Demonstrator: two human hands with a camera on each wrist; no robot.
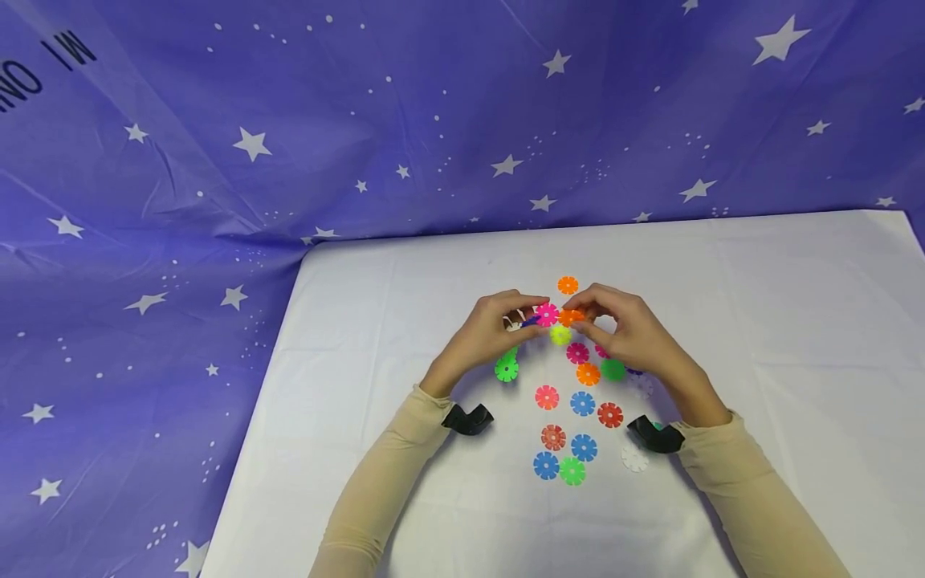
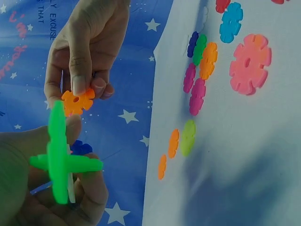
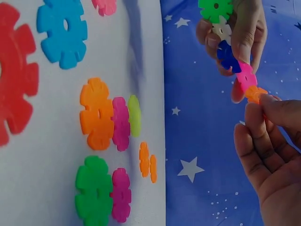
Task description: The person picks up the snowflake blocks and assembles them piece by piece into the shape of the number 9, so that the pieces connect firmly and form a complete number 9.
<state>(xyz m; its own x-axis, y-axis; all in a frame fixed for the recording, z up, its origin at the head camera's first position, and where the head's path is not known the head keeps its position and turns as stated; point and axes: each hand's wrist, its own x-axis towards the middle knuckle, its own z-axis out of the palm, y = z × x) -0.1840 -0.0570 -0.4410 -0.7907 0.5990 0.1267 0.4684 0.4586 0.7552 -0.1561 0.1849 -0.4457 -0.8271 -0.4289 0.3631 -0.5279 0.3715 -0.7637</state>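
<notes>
My left hand (image 1: 486,331) grips a chain of notched plastic discs above the white table. In the right wrist view the chain runs from a green disc (image 3: 215,8) through a white disc (image 3: 222,31) and a blue disc (image 3: 228,59) to a pink disc (image 3: 246,77). Between thumb and fingers, my right hand (image 1: 637,333) pinches an orange disc (image 1: 570,318), its edge against the pink disc. Whether their slots interlock, I cannot tell. Close to the left wrist camera, the green end (image 2: 57,155) shows two discs crossed at right angles.
Loose discs lie on the white table (image 1: 795,337), among them a yellow-green disc (image 1: 560,335) under the hands, a magenta disc (image 1: 577,353), a red disc (image 1: 610,415), several blue ones and a white disc (image 1: 634,458). A purple star-printed cloth (image 1: 433,120) hangs behind.
</notes>
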